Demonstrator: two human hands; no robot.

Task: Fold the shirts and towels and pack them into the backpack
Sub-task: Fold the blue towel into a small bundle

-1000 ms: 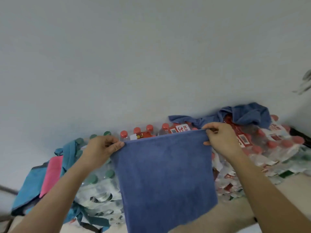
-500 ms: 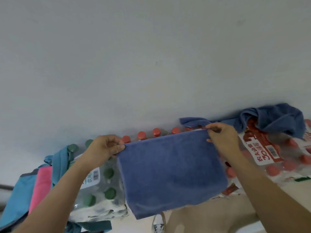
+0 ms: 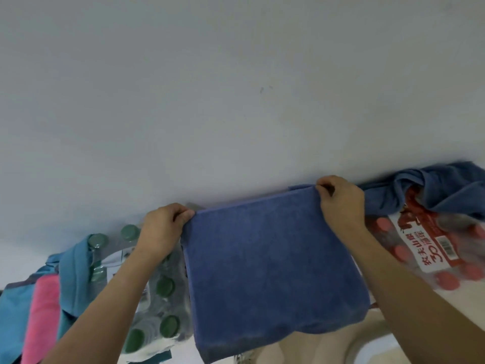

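Towel (image 3: 273,269), blue, hangs in front of me as a roughly square panel with no clear long axis. Its top edge is stretched between my 2 hands and runs from lower left to higher right, and the free bottom edge drops toward the floor. It looks doubled, judging by the layered band along the bottom. Left hand (image 3: 164,229) pinches the top-left corner, fingers (image 3: 183,214) curled onto the cloth. Right hand (image 3: 341,203) pinches the top-right corner the same way, close to the wall (image 3: 236,101). Neither hand is nearer: each holds 1 end of the top edge, with the cloth directly below the fingertips. Behind it are a pack of green-capped bottles (image 3: 162,287) at left and a pack of red-capped bottles (image 3: 446,248) at right, with a dark blue cloth (image 3: 441,185) heaped on the latter. A teal cloth (image 3: 73,271) and a pink cloth (image 3: 43,311) are draped at far left. Backpack not in view. Judgement: fold in progress; the next move probably brings the 2 corners together sideways, so the top edge needs to be taut or the halves land skewed. Bottom edge sags unevenly.
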